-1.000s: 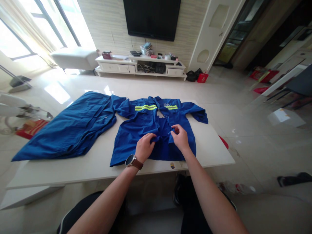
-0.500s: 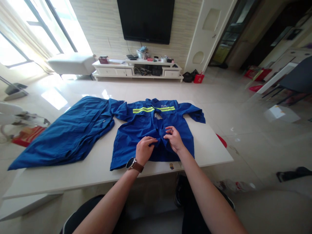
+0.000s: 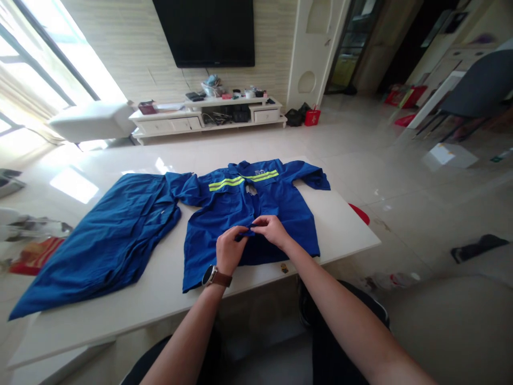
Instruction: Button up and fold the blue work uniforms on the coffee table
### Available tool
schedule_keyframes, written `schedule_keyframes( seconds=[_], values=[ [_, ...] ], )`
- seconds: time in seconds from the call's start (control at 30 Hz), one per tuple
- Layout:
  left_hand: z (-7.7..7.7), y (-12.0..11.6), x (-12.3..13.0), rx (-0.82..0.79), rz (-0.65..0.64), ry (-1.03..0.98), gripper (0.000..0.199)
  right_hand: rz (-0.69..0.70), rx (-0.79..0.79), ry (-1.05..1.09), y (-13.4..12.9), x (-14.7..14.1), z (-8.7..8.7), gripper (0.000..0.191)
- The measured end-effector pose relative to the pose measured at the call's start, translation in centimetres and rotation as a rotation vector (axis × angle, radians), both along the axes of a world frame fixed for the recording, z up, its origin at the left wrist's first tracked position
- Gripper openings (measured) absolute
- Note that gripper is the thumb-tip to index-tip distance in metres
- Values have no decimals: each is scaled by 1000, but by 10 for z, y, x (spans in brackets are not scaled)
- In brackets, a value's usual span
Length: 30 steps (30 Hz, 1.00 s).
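A blue work jacket (image 3: 224, 200) with a yellow-and-grey reflective stripe across the chest lies spread on the white table (image 3: 344, 230), collar away from me. My left hand (image 3: 230, 247), with a watch on its wrist, pinches the jacket's front edge low down near the hem. Close beside it, my right hand (image 3: 272, 230) pinches the front opening too, the fingertips of both hands almost meeting. The small bit of cloth between them is lifted a little; any fastener there is too small to make out. Left of the jacket lie blue trousers (image 3: 108, 230), folded lengthwise.
Past the table stands a low white TV cabinet (image 3: 168, 125) with small items on it, under a black television (image 3: 208, 32). A grey chair (image 3: 473, 85) and a white box (image 3: 451, 155) are at the right. A small sticker (image 3: 284, 268) marks the table's near edge.
My right hand has moved left to meet my left hand, bringing the jacket's two front edges together. The view has turned slightly to the right.
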State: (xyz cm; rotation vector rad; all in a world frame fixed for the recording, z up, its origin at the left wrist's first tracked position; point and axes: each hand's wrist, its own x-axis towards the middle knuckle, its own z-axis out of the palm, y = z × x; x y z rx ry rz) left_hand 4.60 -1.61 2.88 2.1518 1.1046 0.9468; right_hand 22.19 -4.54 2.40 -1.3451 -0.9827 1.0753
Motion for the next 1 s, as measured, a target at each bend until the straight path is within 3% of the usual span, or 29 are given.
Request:
schedule_keyframes(
  seconds=[0.2,0.63,1.0],
  values=[
    [5,-4,1,63,-136,48,27,-13,-28,-83,-4,5,0,22],
    [-2,-2,3,150,-144,70,21,-9,-66,-126,-5,8,9,4],
    [-3,-3,4,145,-167,106,20,0,-74,-149,-6,9,7,5]
  ],
)
